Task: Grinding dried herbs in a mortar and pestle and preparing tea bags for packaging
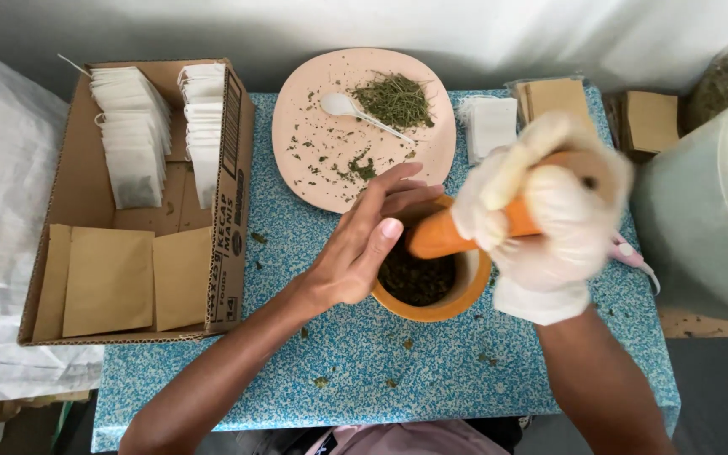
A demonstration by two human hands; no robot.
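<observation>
Dried herbs are being ground in the orange mortar (465,291) at tabletop (364,371) centre: the pestle (440,233) is gripped by the closed gloved right hand (549,219), the rim steadied at 9 o'clock by the open left hand (364,244); firm downward pressure is judged necessary next.

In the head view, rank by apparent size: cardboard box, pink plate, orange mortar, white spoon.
1. cardboard box
2. pink plate
3. orange mortar, partly hidden by both hands
4. white spoon
</observation>
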